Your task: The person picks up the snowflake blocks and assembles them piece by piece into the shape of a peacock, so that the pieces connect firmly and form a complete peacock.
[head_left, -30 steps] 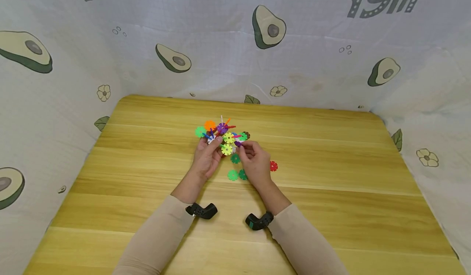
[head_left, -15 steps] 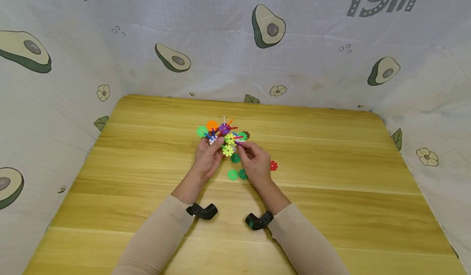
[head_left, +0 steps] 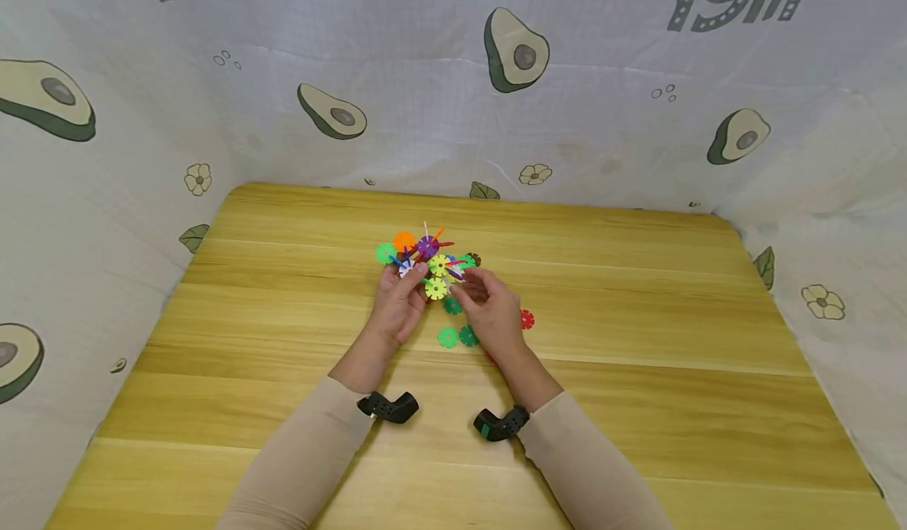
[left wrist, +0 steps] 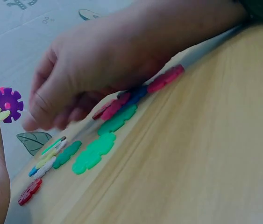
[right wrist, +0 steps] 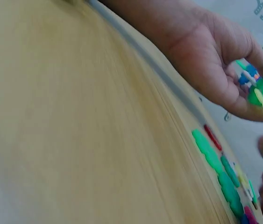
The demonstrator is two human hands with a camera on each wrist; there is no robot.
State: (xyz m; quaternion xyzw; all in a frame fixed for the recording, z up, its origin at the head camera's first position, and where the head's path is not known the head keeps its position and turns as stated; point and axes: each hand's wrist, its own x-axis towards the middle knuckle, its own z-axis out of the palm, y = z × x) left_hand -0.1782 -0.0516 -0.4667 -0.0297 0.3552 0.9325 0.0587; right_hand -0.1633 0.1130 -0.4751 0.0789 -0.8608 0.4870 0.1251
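The person is working with both hands above the middle of the worktop (head_left: 638,317). The left hand (head_left: 398,305) is gripping the assembly (head_left: 439,265), a cluster of joined notched discs, with its thumb lying across the near side. The assembly is being held raised from the surface. An orange disc (head_left: 405,242) and a pale green disc (head_left: 385,253) are projecting at its far left end. A purple disc (left wrist: 7,105) is sitting against a yellow part, on the side facing the right hand (head_left: 494,317).

The right hand is standing free, thumb and forefinger parted, just beside the purple disc; from the left wrist view, a narrow gap is showing between thumb tip and disc.

Loose discs are lying on the worktop. A bright green disc (head_left: 448,337) is resting just beside a dark green disc (head_left: 468,335). A red disc (head_left: 527,320) is lying to the right of the right hand. A printed cloth (head_left: 425,160) is hanging behind the worktop.
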